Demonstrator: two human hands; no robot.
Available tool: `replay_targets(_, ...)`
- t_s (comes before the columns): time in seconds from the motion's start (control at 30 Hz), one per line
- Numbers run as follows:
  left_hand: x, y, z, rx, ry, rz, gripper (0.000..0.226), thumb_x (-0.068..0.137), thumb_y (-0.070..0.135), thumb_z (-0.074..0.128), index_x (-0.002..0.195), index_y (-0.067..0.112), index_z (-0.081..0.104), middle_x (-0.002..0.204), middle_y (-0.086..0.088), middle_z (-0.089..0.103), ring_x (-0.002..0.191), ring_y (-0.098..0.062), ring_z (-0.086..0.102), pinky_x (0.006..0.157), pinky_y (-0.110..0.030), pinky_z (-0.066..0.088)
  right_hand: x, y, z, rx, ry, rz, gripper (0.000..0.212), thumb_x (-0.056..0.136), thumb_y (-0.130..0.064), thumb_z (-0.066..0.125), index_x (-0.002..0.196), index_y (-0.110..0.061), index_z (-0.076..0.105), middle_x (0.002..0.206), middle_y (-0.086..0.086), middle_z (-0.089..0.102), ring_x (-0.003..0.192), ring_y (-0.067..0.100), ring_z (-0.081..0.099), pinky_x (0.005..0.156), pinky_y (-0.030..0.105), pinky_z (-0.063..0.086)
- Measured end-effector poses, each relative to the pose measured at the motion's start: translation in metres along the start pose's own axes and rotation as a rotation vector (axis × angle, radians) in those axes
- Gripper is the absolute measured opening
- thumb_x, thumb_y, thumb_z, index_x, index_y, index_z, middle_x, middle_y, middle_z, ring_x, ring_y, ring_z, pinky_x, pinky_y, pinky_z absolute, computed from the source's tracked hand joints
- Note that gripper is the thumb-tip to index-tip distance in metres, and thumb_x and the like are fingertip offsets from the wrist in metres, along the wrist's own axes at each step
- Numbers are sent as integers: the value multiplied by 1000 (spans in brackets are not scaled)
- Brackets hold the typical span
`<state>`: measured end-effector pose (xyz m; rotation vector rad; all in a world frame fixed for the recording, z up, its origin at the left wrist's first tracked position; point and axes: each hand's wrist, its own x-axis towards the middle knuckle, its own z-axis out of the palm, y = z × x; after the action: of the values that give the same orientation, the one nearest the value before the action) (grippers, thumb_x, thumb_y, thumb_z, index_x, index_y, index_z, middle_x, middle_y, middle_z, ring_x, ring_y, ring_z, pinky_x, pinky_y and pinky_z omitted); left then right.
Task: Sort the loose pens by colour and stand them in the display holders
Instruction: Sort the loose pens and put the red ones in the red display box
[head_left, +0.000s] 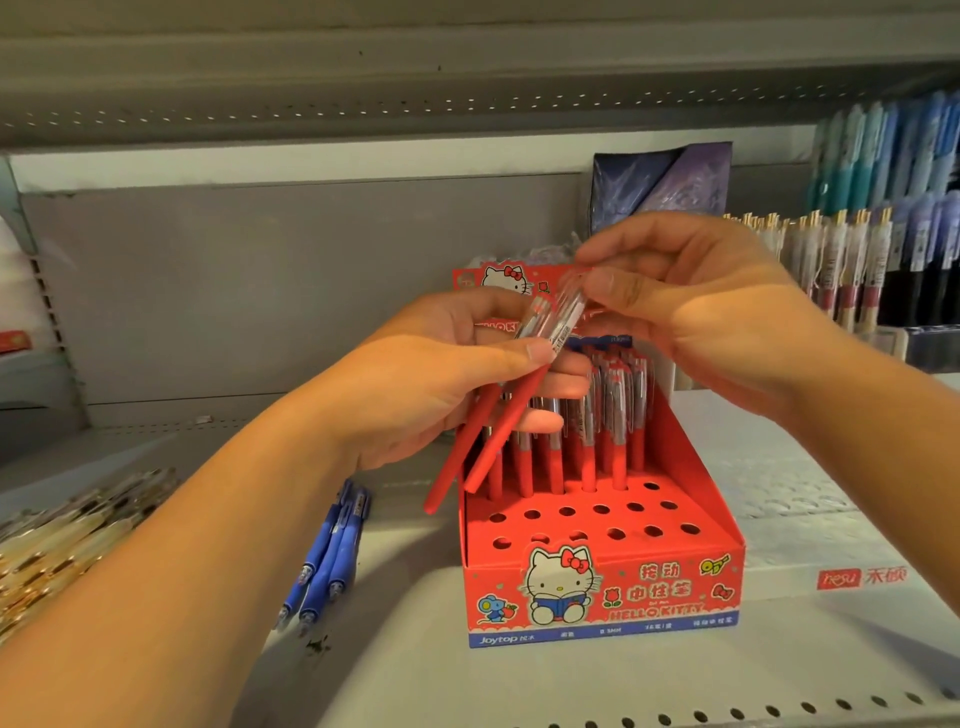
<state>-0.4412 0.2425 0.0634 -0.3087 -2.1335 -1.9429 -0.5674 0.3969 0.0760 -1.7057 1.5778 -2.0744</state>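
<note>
Above a red cardboard display holder (597, 582), the left hand (441, 379) grasps two slim red-barrelled plastic pens (498, 421); the right hand (691, 312) pinches their clear tops.

Grey metal shop shelf (545, 686), perforated shelf above (260, 111).

Below the gripped pens, the red cardboard display holder (602, 587) carries "HELLO KITTY" in red on its front panel, with large yellow Chinese characters above that. Its blue bottom strip reads "Joytop" and "0.5MM". Right of the hands, lower down, the white shelf edge (852, 582) bears a red logo label with Chinese characters, too blurred to read.
</note>
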Motion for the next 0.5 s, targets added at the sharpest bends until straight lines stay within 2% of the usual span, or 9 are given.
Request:
replay_targets(0.07,0,0,0,6,-1,-1,56,80,12,62,131,-3,43,107,-23,72,99,-29,72,74,-39,61,1,0,0,69,36,-23,18,70,-11,69,88,-8,67,76,5,74,74,20,72,73,34,61)
replay_targets(0.17,-1,2,-2,56,17,17,56,79,12,64,126,-9,44,104,-21,73,94,-28,73,72,-37,60,4,-5,-4,146,79,-39,15,74,-13,66,87,-6,64,71,3,71,66,18,70,66,33,60)
replay_targets(0.27,-1,3,-5,51,45,43,42,79,10,69,116,1,52,100,-17,75,89,-26,74,73,-35,60,6,-10,-13,116,76,-9,12,75,-15,68,85,-9,65,71,6,69,64,21,69,62,35,60)
replay_targets(0.33,-1,3,-7,105,68,64,29,79,8,73,102,6,56,98,-14,75,88,-26,74,73,-33,59,6,-13,-18,26,70,11,14,73,-18,70,83,-10,67,70,7,69,64,22,69,57,32,59)
replay_targets(0.4,0,2,-9,155,99,94,17,76,10,70,91,11,61,89,-7,74,76,-19,72,68,-27,57,6,-13,-23,-141,65,33,17,72,-19,73,84,-8,67,71,7,72,66,23,71,55,30,59)
replay_targets(0.5,1,1,-10,177,119,147,12,75,10,70,86,9,66,75,1,69,63,-11,62,64,-21,52,7,-12,-30,-416,68,94,17,78,-14,76,88,-4,66,74,5,73,65,24,73,53,30,59)
